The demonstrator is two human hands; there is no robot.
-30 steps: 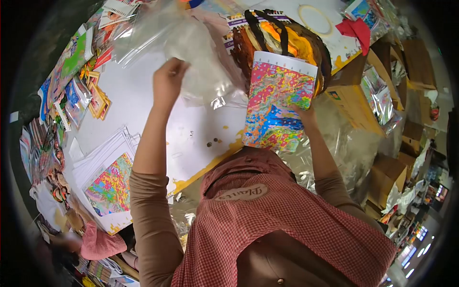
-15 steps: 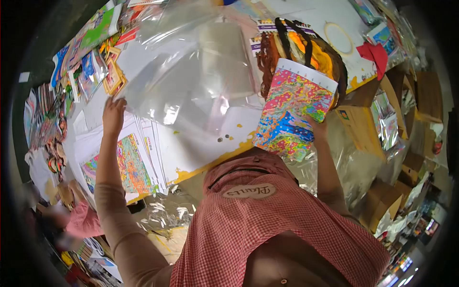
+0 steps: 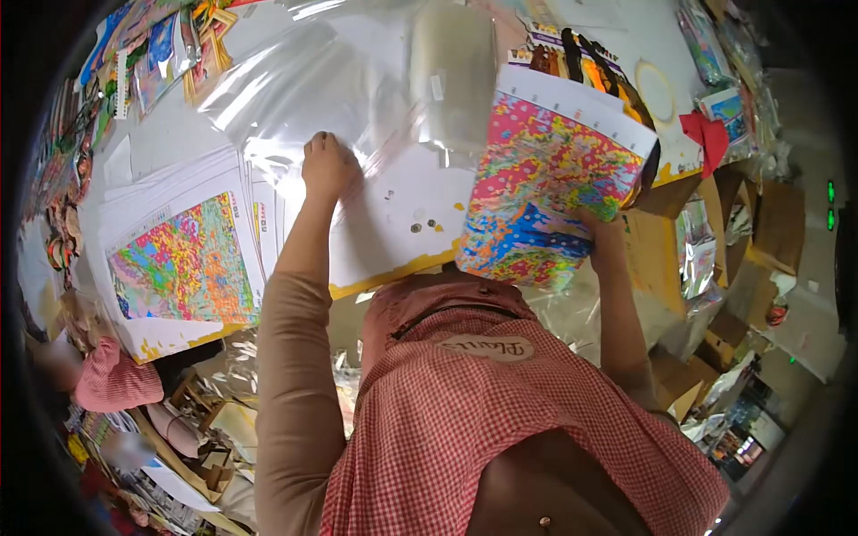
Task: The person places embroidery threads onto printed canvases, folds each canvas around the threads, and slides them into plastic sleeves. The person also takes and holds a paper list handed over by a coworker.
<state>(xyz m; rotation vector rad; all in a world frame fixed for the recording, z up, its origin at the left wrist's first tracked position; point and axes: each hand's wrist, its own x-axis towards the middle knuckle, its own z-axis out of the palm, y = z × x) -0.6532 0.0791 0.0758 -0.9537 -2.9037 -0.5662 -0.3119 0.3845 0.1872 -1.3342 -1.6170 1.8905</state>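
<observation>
My right hand (image 3: 605, 239) grips the lower right edge of a printed pattern sheet (image 3: 545, 179), a bright picture in pink, blue and yellow under a white margin. The sheet is held up at a tilt over the table's front edge. My left hand (image 3: 331, 167) is closed, its fingers curled at the near edge of a clear plastic bag (image 3: 308, 98) lying loose and shiny on the table. Its fingertips are partly hidden. Beside that bag lies a flat stack of clear plastic sleeves (image 3: 452, 80).
More printed sheets (image 3: 188, 268) lie at the table's left. Embroidery thread skeins (image 3: 590, 67) and a hoop (image 3: 655, 89) are behind the held sheet, near a red cloth (image 3: 704, 143). Cardboard boxes (image 3: 657, 255) stand at right. Another person's pink sleeve (image 3: 116, 375) shows at lower left.
My left hand has moved right along the near edge of the plastic bag. My right hand still holds the pattern sheet. The whole view has shifted.
</observation>
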